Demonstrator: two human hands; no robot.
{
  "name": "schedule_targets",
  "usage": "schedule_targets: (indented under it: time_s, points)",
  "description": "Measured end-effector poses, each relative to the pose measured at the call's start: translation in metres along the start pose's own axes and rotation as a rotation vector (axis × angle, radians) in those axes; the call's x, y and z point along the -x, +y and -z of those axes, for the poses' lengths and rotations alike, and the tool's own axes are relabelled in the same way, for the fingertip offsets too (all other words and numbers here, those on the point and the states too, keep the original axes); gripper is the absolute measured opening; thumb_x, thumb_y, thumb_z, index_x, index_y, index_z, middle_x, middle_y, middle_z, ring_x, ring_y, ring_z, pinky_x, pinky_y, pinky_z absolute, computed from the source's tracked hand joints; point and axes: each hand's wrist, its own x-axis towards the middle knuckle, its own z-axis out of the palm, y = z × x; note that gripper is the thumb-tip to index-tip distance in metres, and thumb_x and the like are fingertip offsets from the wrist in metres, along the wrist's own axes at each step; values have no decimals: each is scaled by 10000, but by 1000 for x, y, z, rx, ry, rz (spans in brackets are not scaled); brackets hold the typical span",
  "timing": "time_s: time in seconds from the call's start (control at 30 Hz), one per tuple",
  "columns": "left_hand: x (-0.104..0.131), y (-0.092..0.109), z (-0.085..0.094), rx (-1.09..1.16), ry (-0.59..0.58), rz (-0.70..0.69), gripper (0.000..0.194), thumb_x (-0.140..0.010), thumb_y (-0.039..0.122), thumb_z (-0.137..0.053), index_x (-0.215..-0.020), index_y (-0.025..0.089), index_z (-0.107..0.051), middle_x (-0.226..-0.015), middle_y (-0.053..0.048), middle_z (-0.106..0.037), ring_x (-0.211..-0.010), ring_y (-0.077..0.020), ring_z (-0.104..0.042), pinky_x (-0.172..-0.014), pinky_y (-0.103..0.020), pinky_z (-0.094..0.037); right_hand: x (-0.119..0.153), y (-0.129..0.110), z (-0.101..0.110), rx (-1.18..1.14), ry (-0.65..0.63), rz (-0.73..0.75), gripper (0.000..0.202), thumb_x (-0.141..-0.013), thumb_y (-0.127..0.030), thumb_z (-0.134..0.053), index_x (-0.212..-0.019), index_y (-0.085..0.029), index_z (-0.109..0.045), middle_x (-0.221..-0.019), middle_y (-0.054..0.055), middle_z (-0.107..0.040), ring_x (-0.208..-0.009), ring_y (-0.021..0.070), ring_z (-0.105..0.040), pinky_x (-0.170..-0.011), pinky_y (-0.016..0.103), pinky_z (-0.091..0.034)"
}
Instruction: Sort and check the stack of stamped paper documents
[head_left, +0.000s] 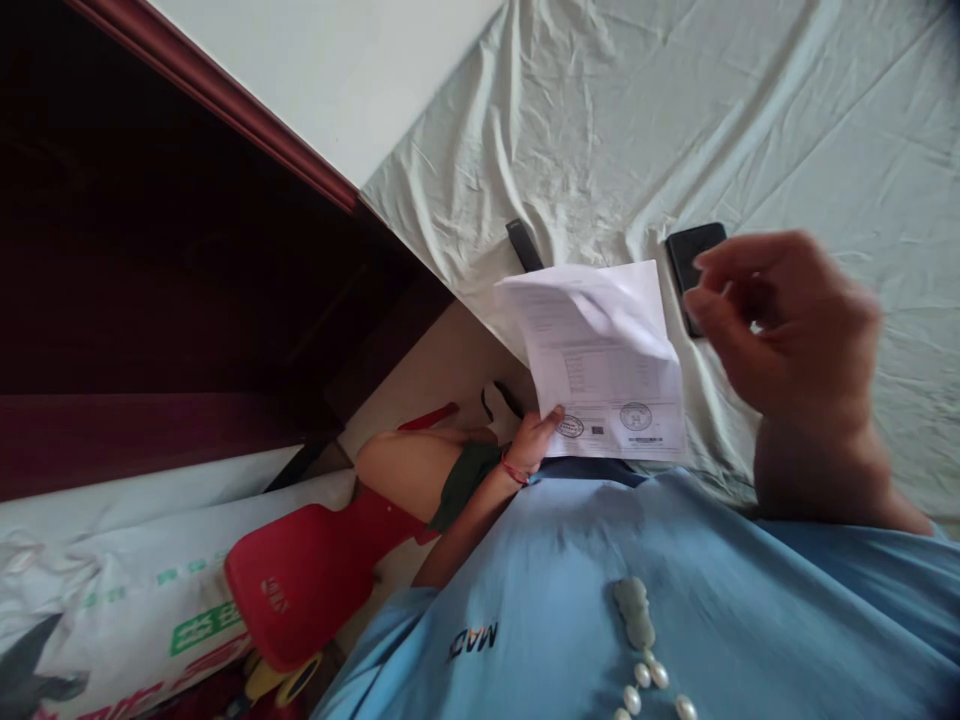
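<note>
My left hand (534, 440) is closed on the lower left edge of printed papers (600, 350), thumb on top. The papers carry text, a table and two round stamps near the bottom; their upper part is curled and blurred. My right hand (787, 325) is raised to the right of the papers, fingers curled, with a small gap between thumb and forefinger and nothing visible in them. Partly behind its fingertips, a black smartphone (684, 250) lies on the bedsheet. A dark, narrow object (523, 245) sticks out beyond the papers' top edge.
A pale, wrinkled bedsheet (750, 120) spreads ahead and to the right. Dark wooden furniture (187, 230) stands on the left. Lower left are a red chair-like piece (300, 580) and a printed white sack (112, 580). A necklace with a pendant (636, 610) hangs over my blue shirt.
</note>
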Motion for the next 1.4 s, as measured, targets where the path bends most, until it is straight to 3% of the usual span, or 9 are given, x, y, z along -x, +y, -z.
schedule_targets:
  time_s: [0.07, 0.13, 0.3, 0.47, 0.63, 0.83, 1.07, 1.23, 1.4]
  points:
    - [-2, -3, 3, -15, 12, -11, 806, -578, 799, -934, -979, 106, -837, -979, -134, -836, -953, -280, -787, -979, -432, -613, 1, -3, 3, -71, 53, -32, 67, -992, -307, -737, -1050, -325, -709, -852, -19, -669, -691, 180, -599, -612, 373, -460]
    - [-2, -3, 4, -49, 26, -34, 802, -602, 810, -914, -981, 108, -843, -986, -131, -841, -941, -280, -788, -965, -420, -608, 0, -5, 4, -95, -49, 5, 24, -1019, -324, -710, -1002, -308, -709, -805, -23, -665, -650, 165, -581, -588, 355, -448]
    - [4, 1, 4, -68, 13, -54, 750, -691, 778, -885, -1004, 98, -835, -1036, -146, -839, -1012, -312, -792, -952, -415, -608, -11, 23, -22, 46, -626, 211, 217, -1080, -348, -569, -1074, -218, -742, -891, 49, -747, -764, 182, -682, -715, 335, -526]
    - [11, 1, 6, -1, -56, 30, 836, -583, 798, -932, -966, 64, -816, -973, -171, -830, -932, -344, -806, -918, -460, -628, -17, 83, -60, 531, -926, 204, 228, -980, -296, -628, -1105, -192, -788, -1161, 156, -786, -1031, 332, -725, -849, 441, -568]
    - [11, -7, 5, 69, -85, 67, 826, -543, 773, -963, -919, 55, -805, -963, -193, -828, -901, -336, -812, -930, -461, -635, -33, 84, -75, 594, -859, 146, 351, -1058, -351, -495, -1183, -183, -777, -1124, 164, -790, -996, 335, -733, -837, 467, -578]
    - [10, -18, 4, 85, -137, 96, 828, -537, 763, -970, -933, 53, -818, -956, -194, -829, -859, -296, -802, -885, -407, -622, -37, 82, -115, 279, -831, 447, 392, -1062, -234, -461, -1318, -166, -749, -1400, 168, -723, -1294, 326, -634, -1134, 504, -530]
    - [6, -30, 8, -31, -136, 10, 834, -626, 867, -856, -934, 94, -800, -974, -171, -825, -886, -277, -777, -899, -402, -600, -28, 109, -137, 358, -794, 468, 456, -1050, -207, -457, -1408, -183, -738, -1464, 176, -669, -1317, 359, -559, -1177, 567, -477]
    - [4, -3, 14, -393, 76, -383, 527, -935, 656, -699, -1140, 171, -706, -1185, -130, -804, -1108, -278, -752, -997, -389, -565, -22, 109, -138, 353, -786, 458, 478, -1076, -232, -425, -1452, -180, -717, -1490, 183, -652, -1359, 371, -522, -1190, 560, -457]
    - [-2, 32, 2, -744, 200, -458, 168, -1058, 372, -525, -1056, 218, -593, -1055, -120, -778, -1000, -270, -745, -883, -367, -521, -22, 108, -140, 331, -772, 452, 468, -1074, -228, -426, -1423, -192, -735, -1480, 168, -664, -1343, 366, -536, -1191, 557, -457]
